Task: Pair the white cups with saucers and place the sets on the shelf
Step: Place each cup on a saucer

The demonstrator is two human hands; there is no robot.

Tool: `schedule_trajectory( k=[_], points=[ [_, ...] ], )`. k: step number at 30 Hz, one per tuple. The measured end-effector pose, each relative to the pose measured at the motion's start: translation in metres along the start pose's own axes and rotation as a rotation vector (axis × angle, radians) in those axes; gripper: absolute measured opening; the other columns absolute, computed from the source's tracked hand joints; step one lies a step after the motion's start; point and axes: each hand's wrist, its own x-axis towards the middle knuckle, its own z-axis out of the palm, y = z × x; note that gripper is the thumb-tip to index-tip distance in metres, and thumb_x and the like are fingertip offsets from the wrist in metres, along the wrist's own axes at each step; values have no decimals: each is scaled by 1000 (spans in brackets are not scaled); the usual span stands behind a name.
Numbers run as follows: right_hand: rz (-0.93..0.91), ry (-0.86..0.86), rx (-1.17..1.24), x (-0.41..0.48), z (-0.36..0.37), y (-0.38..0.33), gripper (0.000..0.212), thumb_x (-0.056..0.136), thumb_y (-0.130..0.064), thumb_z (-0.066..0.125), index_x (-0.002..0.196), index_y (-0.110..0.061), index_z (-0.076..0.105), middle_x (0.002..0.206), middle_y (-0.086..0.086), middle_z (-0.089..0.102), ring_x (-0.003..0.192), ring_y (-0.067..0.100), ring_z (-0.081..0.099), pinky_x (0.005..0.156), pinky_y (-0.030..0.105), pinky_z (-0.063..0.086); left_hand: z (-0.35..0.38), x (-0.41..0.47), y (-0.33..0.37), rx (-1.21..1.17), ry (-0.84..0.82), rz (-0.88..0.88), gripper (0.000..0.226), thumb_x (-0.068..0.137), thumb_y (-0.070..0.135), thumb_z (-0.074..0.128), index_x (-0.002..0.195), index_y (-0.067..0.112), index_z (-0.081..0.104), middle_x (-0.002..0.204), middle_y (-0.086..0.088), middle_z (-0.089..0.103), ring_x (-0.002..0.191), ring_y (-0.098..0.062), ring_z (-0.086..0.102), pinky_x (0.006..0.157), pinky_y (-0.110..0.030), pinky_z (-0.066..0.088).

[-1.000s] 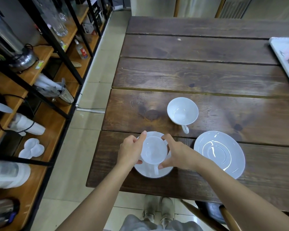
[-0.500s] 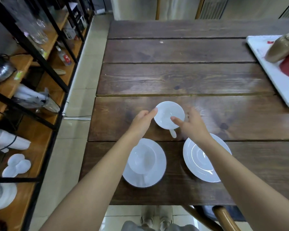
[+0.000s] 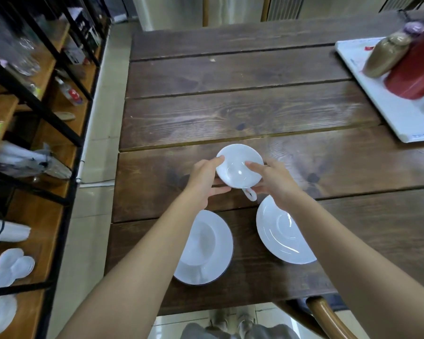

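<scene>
Item: white cup (image 3: 239, 167), centre of frame, on the dark plank table (image 3: 230, 113). I have my left hand (image 3: 203, 178) clasped on its left rim and my right hand (image 3: 274, 182) on its right side, index finger over the rim; both hands grip this cup. Its handle points toward the lower edge of frame.

Item: second white cup (image 3: 202, 243), lower centre, seated on a saucer (image 3: 224, 243), partly hidden by my left forearm.

Item: bare saucer (image 3: 277, 231), lower right of centre, just beside the held cup, partly under my right wrist.

Item: wooden shelf unit (image 3: 34, 152), left edge of frame, black frame, holding glassware and small white dishes.

Item: white tray (image 3: 387, 104), upper right, bearing a red container (image 3: 414, 69) and a brown bottle (image 3: 384, 57).
</scene>
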Motion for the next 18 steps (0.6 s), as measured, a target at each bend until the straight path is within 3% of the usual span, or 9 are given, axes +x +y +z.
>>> schedule_trajectory(
  k=[6, 11, 14, 18],
  points=[
    [-79, 125, -68, -26, -33, 0, 39, 86, -37, 61, 111, -8, 54, 98, 5, 58, 89, 20, 61, 58, 27, 54, 28, -17, 8, 58, -90, -2, 13, 93, 32, 54, 98, 20, 53, 92, 0, 56, 83, -20, 60, 63, -34, 58],
    [-70, 206, -46, -46, -63, 21, 31, 85, -40, 62, 91, -11, 54, 91, 3, 55, 90, 25, 60, 55, 34, 56, 54, -28, -6, 106, -158, -64, 21, 95, 34, 49, 105, 15, 54, 91, -2, 58, 75, -19, 61, 61, -36, 59],
    [-26, 224, -58, -56, -76, 35, 42, 85, -43, 60, 98, -4, 57, 95, 10, 57, 93, 28, 62, 61, 42, 60, 64, -31, -19, 156, -191, -100, 21, 95, 29, 48, 97, 9, 54, 92, -11, 60, 76, -25, 62, 64, -43, 61],
    [-13, 256, -70, -69, -84, 48, 38, 88, -42, 57, 91, -4, 54, 88, 5, 53, 89, 25, 61, 54, 39, 59, 75, -38, -35, 213, -216, -120, 22, 96, 27, 46, 98, 6, 54, 102, -13, 55, 81, -27, 59, 58, -41, 61]
  ],
)
